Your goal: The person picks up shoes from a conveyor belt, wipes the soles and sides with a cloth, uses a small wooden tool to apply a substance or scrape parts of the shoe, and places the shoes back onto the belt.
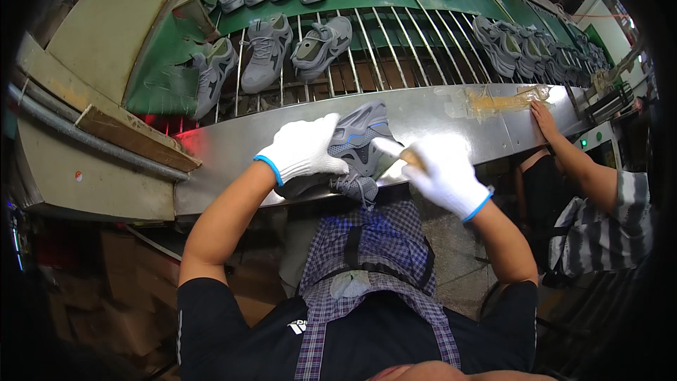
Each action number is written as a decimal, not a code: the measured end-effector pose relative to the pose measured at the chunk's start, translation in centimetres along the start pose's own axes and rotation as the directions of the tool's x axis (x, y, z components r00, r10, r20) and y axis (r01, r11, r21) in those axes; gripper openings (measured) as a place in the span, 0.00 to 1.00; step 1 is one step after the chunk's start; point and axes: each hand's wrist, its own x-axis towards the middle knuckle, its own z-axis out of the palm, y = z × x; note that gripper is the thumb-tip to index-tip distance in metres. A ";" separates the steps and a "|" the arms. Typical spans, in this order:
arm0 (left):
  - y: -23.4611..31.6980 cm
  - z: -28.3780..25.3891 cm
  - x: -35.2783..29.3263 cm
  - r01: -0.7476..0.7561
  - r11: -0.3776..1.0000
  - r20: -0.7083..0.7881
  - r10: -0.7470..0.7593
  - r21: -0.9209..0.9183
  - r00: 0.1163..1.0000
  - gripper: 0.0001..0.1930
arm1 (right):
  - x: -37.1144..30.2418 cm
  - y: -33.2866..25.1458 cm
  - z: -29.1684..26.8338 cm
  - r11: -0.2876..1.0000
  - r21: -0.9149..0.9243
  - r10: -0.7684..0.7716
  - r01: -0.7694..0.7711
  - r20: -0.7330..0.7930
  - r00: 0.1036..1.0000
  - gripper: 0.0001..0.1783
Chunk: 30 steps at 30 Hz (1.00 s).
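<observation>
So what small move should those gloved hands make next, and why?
Probably ease the tan object in the right hand gently against the grey shoe: the left hand grips the shoe, and the object is close beside it, though blur hides whether they touch.

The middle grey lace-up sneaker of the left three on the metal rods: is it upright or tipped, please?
Upright: the grey lace-up sneaker shows its laces facing up.
</observation>
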 end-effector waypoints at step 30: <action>7.9 3.8 6.3 0.090 0.984 -0.370 -0.028 0.153 0.929 0.62 | 3.9 -0.3 2.7 0.851 0.451 0.204 -0.269 0.189 0.961 0.31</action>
